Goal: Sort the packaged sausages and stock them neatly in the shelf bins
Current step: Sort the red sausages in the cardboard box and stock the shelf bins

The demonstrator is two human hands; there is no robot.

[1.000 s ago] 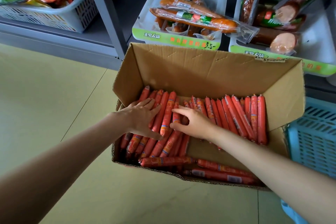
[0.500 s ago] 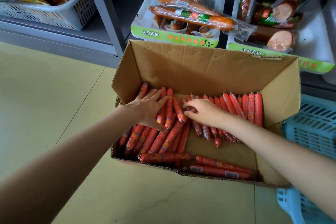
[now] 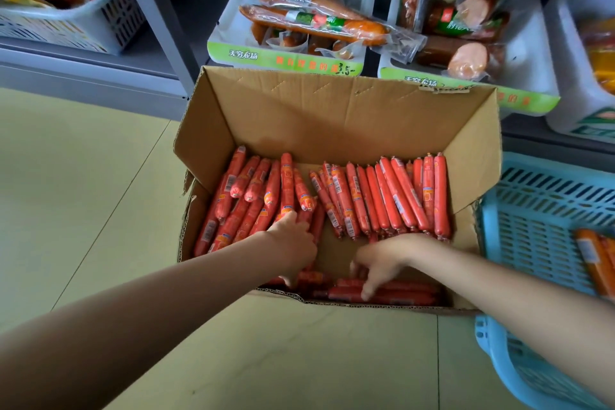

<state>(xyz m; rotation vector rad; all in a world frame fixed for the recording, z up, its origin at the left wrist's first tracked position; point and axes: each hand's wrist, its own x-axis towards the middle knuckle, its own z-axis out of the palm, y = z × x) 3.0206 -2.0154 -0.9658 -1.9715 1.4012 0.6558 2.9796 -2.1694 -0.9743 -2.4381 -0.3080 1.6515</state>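
An open cardboard box (image 3: 332,116) sits on the floor in front of the shelf. Inside it, red stick sausages (image 3: 382,200) lie in two fore-and-aft groups, and a few more sausages (image 3: 399,293) lie crosswise along the near wall. My left hand (image 3: 294,246) reaches down at the near end of the left group, its fingertips hidden among the crosswise sticks. My right hand (image 3: 379,261) hangs over the crosswise sausages with spread, bent fingers, one fingertip touching a stick. Nothing is lifted.
Behind the box, two white shelf bins with green labels, the left bin (image 3: 283,60) and the right bin (image 3: 535,83), hold vacuum-packed sausages. A blue basket (image 3: 539,210) at the right holds a few orange sausages (image 3: 595,260). A white basket (image 3: 100,23) of red packets stands far left.
Both hands have drawn back from the middle of the sausage rows to the box's near edge. The rows now lie parted into a left and a right group, with bare cardboard between.
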